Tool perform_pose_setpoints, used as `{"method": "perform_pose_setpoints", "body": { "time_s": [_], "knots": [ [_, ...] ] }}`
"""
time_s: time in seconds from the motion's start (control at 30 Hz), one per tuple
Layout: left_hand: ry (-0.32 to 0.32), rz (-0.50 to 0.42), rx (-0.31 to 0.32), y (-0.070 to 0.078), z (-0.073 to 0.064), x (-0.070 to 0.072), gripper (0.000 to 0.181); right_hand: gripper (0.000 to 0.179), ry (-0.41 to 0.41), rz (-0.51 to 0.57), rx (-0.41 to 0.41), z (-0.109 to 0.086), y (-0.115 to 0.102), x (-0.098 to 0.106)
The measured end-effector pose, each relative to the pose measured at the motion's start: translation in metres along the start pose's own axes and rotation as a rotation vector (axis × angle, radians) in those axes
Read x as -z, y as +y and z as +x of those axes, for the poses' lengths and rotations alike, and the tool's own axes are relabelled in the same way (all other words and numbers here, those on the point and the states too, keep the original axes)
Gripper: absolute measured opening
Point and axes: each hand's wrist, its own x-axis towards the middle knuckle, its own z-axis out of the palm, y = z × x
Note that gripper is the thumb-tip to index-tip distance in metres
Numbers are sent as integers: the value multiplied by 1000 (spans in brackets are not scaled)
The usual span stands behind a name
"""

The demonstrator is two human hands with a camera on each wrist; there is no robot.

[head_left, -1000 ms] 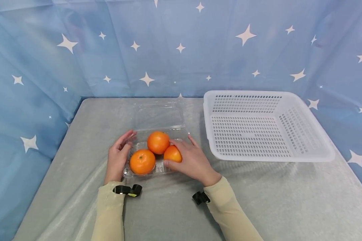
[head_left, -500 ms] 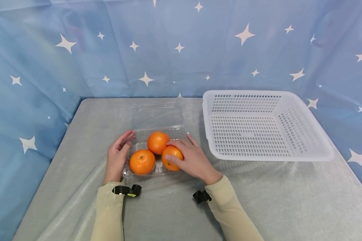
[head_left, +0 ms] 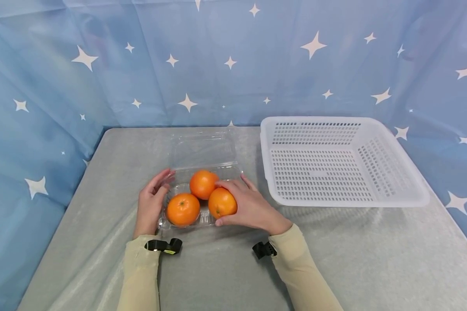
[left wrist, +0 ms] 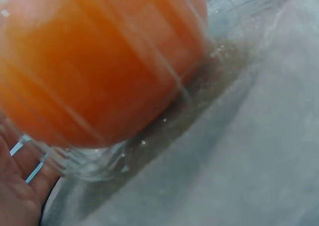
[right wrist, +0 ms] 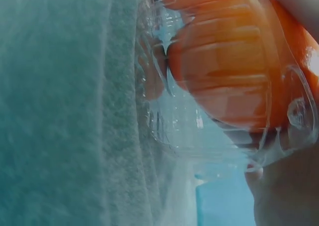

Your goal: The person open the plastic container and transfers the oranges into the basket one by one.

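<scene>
The left-wrist view shows what the head view hides: through clear plastic, one orange's side, with the fingers of the left hand [head_left: 151, 203] behind the wall. The right-wrist view shows the right orange [head_left: 222, 203] through the box wall, in the grip of the right hand [head_left: 251, 209]; whether it is off the box floor cannot be told. The left hand, fingers loosely extended, rests against the box's left side.

Gray cloth on the counter [head_left: 206, 276] spreads in front of the box and out to the left edge; the far edge meets a starred blue curtain [head_left: 155, 26], just beyond the open lid [head_left: 204, 149].

The clear box [head_left: 208, 219] holds all three: the right orange, the left orange [head_left: 183, 209] and the back orange [head_left: 203, 184]. To their right, a white basket [head_left: 319, 175] shows its slotted floor.
</scene>
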Motion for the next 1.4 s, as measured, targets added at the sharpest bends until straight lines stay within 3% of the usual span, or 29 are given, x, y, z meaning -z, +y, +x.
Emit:
{"method": "perform_pose_setpoints", "body": {
  "time_s": [0.3,0.53,0.97,1.13,1.3,1.4],
  "knots": [
    [-5,-16,12,0,0,0,39,81,-20,24,20,-2,2,2],
    [-4,-11,12,0,1,0,39,78,10,89,20,-3,2,3],
    [-14,-10,3,0,0,1,39,74,100,284,-134,-3,-2,6],
    [-20,-11,3,1,0,0,39,75,119,319,-99,-3,-6,8],
    [-24,-17,10,12,-3,-1,39,75,165,318,-65,-2,-8,7],
    [-25,-23,2,9,-2,0,39,76,172,324,-58,-2,-9,7]
  ]
}}
